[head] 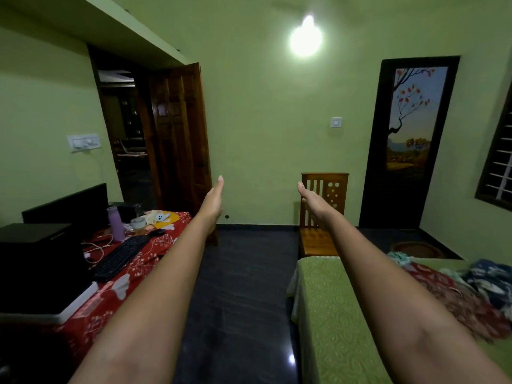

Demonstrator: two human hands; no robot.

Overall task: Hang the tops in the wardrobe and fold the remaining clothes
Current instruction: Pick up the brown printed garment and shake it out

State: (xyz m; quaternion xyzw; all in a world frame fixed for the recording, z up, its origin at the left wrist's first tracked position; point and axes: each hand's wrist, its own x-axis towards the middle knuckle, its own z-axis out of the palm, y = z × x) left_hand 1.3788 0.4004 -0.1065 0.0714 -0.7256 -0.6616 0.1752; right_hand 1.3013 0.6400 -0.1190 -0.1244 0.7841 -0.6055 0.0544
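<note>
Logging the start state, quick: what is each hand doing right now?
Left hand: open, fingers straight, holding nothing.
Right hand: open, fingers straight, holding nothing.

On the right stands a bed with a green patterned cover. A heap of clothes lies on its right part, red, dark blue and pale pieces together. On the left is a table under a red flowered cloth. On it lie a black keyboard, a black mouse, a purple bottle, a white cable, a small jar and a yellow cloth at the far end. The floor between them is dark and shiny.
</note>
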